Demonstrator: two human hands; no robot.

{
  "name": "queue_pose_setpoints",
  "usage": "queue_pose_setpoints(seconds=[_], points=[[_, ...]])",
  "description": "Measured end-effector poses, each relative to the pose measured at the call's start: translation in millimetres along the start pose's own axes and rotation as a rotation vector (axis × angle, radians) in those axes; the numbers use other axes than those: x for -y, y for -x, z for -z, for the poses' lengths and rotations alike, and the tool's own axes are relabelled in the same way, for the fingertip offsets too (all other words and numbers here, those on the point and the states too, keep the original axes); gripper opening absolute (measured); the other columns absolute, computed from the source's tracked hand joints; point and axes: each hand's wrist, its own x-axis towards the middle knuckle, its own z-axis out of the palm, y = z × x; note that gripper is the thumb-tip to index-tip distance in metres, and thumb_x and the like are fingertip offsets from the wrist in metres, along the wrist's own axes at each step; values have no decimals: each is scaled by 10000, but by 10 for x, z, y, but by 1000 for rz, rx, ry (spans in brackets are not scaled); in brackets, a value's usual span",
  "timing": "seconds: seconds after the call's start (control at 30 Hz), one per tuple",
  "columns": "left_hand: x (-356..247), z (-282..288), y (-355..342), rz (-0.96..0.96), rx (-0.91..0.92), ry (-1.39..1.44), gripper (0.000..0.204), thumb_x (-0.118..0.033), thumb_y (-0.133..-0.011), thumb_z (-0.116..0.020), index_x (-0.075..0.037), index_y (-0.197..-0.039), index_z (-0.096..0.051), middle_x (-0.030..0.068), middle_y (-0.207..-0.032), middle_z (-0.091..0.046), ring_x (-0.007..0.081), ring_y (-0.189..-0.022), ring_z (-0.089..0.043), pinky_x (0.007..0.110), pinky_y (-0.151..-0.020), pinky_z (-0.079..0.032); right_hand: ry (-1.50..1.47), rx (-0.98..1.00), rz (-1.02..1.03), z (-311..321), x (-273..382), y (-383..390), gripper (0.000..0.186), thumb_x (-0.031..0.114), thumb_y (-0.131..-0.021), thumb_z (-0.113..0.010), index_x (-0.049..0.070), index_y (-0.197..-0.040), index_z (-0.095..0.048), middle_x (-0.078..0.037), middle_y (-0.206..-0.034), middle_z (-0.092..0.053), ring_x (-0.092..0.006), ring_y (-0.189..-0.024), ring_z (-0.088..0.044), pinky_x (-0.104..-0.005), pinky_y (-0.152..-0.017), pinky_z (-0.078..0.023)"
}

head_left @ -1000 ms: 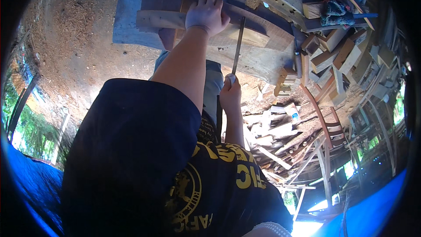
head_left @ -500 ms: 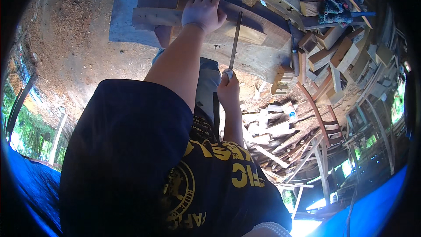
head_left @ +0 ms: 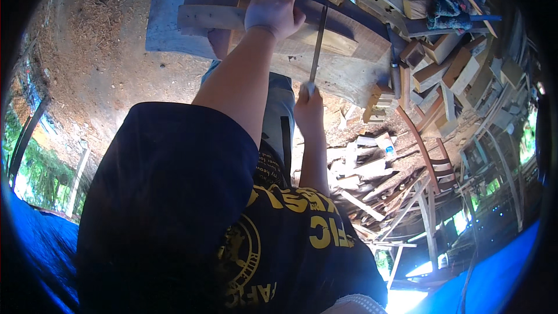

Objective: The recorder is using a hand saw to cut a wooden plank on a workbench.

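Note:
My left hand (head_left: 274,13) bears down on a curved, brownish wooden piece (head_left: 209,17), its fingers bent over the top and the thumb out to the right. That piece lies over other boards on a low wooden work surface (head_left: 302,65). In my right hand (head_left: 308,106), closed round the handle end, is a long, narrow metal tool (head_left: 318,46), perhaps a file. Its far end crosses the wood just right of my left hand. A pale, freshly cut face (head_left: 331,42) shows beside the metal. Whether the tool touches the wood, I cannot tell.
Several cut wood blocks (head_left: 459,72) are heaped at the right, near a cloth bundle (head_left: 444,13). A dark tool with a handle (head_left: 394,64) lies at the surface's right end. Wood offcuts (head_left: 366,163) cover the ground below. Sawdust (head_left: 104,23) litters the left.
The metal tool has shifted slightly right and away from me, tilting a little more to the right. My left hand stays on the wooden piece; the whole view has shifted slightly.

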Motion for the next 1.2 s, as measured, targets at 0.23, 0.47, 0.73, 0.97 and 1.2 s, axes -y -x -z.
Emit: queue_pose_setpoints(seconds=[0.23,0.47,0.73,0.97,1.2], points=[[-49,56,-1,2,36,16,519,-407,-777,-565,-125,-1212,-537,77,-1228,-506,236,-1214,-458,433,-880,-491,-16,-77,74,-82,105,-278,311,172,-943,-440,-23,-1167,-532,-277,-1025,-619,-426,-1008,-593,-447,-826,-475],[-30,-12,13,0,-11,30,491,-398,-771,-565,-118,-1174,-555,78,-1210,-513,239,-1189,-473,437,-863,-492,62,-21,102,-77,14,34,242,160,-947,-446,-16,-1076,-552,-212,-911,-632,-335,-870,-642,-403,-737,-484],[-14,-23,24,2,-15,-14,486,-411,-786,-553,-123,-1178,-551,89,-1195,-526,244,-1188,-485,423,-897,-478,33,23,2,-26,-187,286,296,167,-957,-423,-28,-1151,-532,-245,-989,-629,-365,-947,-631,-431,-793,-479],[-103,-6,-6,-27,-25,-12,503,-415,-791,-541,-135,-1209,-542,91,-1257,-511,252,-1196,-481,431,-909,-476,-22,-21,-31,89,122,-371,294,202,-946,-443,-35,-1080,-554,-259,-918,-629,-404,-889,-626,-433,-735,-478],[13,-47,22,-1,-75,-10,472,-389,-766,-544,-117,-1151,-570,87,-1208,-534,251,-1169,-492,434,-860,-486,-37,2,-43,-115,-76,173,298,191,-951,-424,-13,-1128,-548,-266,-1023,-624,-420,-980,-604,-452,-809,-470]])
